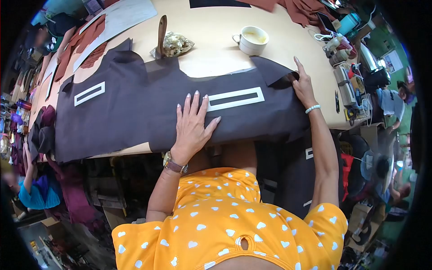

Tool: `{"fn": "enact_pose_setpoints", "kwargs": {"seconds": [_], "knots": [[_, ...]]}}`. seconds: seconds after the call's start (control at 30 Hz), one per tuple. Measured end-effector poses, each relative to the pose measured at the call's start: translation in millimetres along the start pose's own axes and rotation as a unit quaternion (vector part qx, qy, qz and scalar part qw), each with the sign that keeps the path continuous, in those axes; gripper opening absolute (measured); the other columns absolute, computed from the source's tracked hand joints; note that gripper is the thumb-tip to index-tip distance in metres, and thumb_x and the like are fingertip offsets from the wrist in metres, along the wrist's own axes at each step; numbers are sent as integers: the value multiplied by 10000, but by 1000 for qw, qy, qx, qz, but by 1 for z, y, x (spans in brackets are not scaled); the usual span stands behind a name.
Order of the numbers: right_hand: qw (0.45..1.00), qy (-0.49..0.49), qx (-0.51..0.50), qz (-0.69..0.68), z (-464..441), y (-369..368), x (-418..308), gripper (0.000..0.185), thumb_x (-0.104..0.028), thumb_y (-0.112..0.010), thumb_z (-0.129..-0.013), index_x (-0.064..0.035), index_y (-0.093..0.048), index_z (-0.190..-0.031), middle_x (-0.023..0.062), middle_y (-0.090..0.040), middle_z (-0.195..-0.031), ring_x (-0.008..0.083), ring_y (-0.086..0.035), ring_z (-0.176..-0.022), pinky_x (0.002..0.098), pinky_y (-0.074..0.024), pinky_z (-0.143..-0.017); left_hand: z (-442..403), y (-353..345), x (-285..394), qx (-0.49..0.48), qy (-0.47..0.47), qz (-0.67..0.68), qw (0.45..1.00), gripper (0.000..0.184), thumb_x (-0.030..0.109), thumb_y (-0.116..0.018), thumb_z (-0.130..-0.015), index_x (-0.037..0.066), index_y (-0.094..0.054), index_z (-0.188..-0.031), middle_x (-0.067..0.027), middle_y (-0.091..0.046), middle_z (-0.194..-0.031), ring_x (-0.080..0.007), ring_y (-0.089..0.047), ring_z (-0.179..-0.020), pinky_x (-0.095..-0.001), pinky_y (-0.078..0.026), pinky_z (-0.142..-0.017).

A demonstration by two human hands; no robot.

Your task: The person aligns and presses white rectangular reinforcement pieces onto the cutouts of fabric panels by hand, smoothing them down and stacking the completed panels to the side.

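A large dark cloth piece (135, 112) lies across the table in front of me, with a curved cut-out along its far side. Flat on it, fingers spread, rests my left hand (193, 126), its fingertips by the left end of a white rectangular frame-shaped piece (236, 106). A second white frame-shaped piece (89, 98) sits on the cloth's left part. At the right end, my right hand (304, 90) has its thumb side on the cloth's edge near a folded-over flap (274, 72). Its index finger points away; the other fingers are partly hidden.
Beyond the cloth stand a white cup (253, 45) and a clear bag (177, 44) beside a brown handle (162, 31). Rust-coloured cloth (92, 33) lies far left. Bottles and cables crowd the table's right edge. Another person in blue (38, 193) is at the left.
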State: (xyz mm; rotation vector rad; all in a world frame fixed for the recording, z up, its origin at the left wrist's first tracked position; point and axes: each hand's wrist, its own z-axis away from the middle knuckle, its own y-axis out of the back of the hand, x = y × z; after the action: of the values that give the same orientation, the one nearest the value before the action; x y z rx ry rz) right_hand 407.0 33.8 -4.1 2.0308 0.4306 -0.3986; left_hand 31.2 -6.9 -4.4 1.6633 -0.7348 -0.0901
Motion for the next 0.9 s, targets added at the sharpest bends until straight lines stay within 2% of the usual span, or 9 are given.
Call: {"fn": "enact_pose_setpoints", "kwargs": {"seconds": [0.1, 0.2, 0.3, 0.4, 0.5, 0.6, 0.7, 0.8, 0.9], "knots": [[996, -82, -38, 0, -13, 8, -28, 663, -35, -615, -762, -95, -324, -1354, 227, -588, -720, 398, -576, -680, 442, -465, -698, 2, -3, 0, 3, 12, -10, 1000, 600, 395, -536, -855, 69, -379, -1335, -180, -328, -1393, -367, -273, -1296, -535, -207, -1036], [992, -51, -14, 118, -18, -4, -9, 615, -70, -599, -794, -120, -345, -1352, 131, -557, -603, 317, -585, -604, 402, -449, -602, 3, -3, 0, 7, 22, -15, 1000, 592, 390, -533, -858, 51, -391, -1323, -179, -330, -1392, -362, -276, -1296, -536, -204, -1036], [970, -117, -17, 213, -22, -10, 5, 626, -169, -620, -779, -112, -353, -1342, 180, -604, -755, 352, -605, -700, 428, -476, -668, 3, -4, 2, 16, 20, -19, 999, 591, 388, -534, -857, 34, -401, -1312, -181, -335, -1389, -359, -282, -1294, -539, -207, -1033], [955, -133, 95, 246, -31, -12, 22, 591, -201, -597, -795, -126, -365, -1334, 185, -580, -1011, 341, -590, -882, 417, -472, -741, 3, -3, 3, 16, 25, -13, 999, 613, 401, -546, -846, 23, -405, -1307, -188, -337, -1386, -358, -286, -1292, -540, -210, -1031], [962, -23, 217, 167, -59, -19, 24, 557, -266, -621, -769, -119, -449, -1278, 176, -483, -1207, 340, -522, -1037, 412, -429, -864, 2, -1, 4, 9, 35, -5, 999, 678, 444, -575, -813, 15, -402, -1309, -199, -331, -1388, -352, -280, -1298, -537, -207, -1034], [980, 70, 78, 171, -79, -15, -38, 534, -426, -610, -757, -101, -566, -1178, 185, -464, -1249, 344, -430, -1164, 465, -316, -990, 2, -1, 6, 13, 39, 2, 999, 705, 462, -587, -798, 18, -400, -1313, -196, -332, -1389, -345, -281, -1300, -534, -203, -1039], [956, 82, -18, 282, -87, -31, -76, 628, -619, -518, -746, -101, -648, -1077, 205, -407, -1318, 377, -321, -1257, 552, -219, -1020, 2, -2, 6, 15, 39, 2, 999, 728, 476, -597, -784, 19, -399, -1315, -195, -336, -1388, -342, -285, -1299, -530, -201, -1043], [955, 29, -86, 281, -103, -46, -84, 746, -726, -398, -745, -107, -658, -1070, 207, -340, -1377, 401, -195, -1315, 615, -132, -1018, 2, -1, 6, 16, 41, 7, 999, 730, 478, -597, -783, 17, -399, -1314, -195, -338, -1386, -342, -285, -1300, -529, -202, -1043], [940, 0, -136, 314, -113, -53, -87, 793, -754, -367, -735, -100, -651, -1084, 203, -319, -1392, 402, -194, -1315, 622, -115, -1018, 2, -1, 5, 19, 42, 11, 999, 729, 478, -597, -783, 15, -400, -1311, -196, -340, -1384, -341, -286, -1300, -530, -207, -1041]]}}
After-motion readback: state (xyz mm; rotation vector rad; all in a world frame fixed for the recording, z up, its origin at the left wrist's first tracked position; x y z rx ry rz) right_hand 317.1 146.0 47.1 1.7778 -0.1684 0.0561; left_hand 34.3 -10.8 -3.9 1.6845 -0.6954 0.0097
